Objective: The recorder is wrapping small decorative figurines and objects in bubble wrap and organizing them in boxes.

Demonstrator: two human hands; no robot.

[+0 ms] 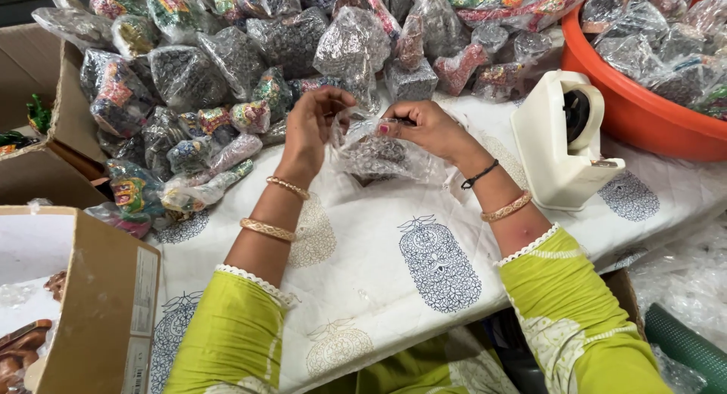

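Starting nearest, two lime-green sleeves with white scalloped cuffs reach over a quilted white cloth (394,288) printed with pineapple shapes in dark blue and pale gold. Three gold bangles show, two on the left wrist and one on the right, where a black thread also sits. Both hands meet above the cloth: the left hand (312,125) and the right hand (425,127) each pinch, fingers curled closed, the crinkled top of one clear plastic packet (375,153) filled with small dark pieces. Right of them stands one cream plastic tape dispenser (562,140). Beyond lies a heap of similar glossy packets (227,61), too many to count, and one orange tub (644,114) holding more. Cardboard boxes (83,288) sit at left.
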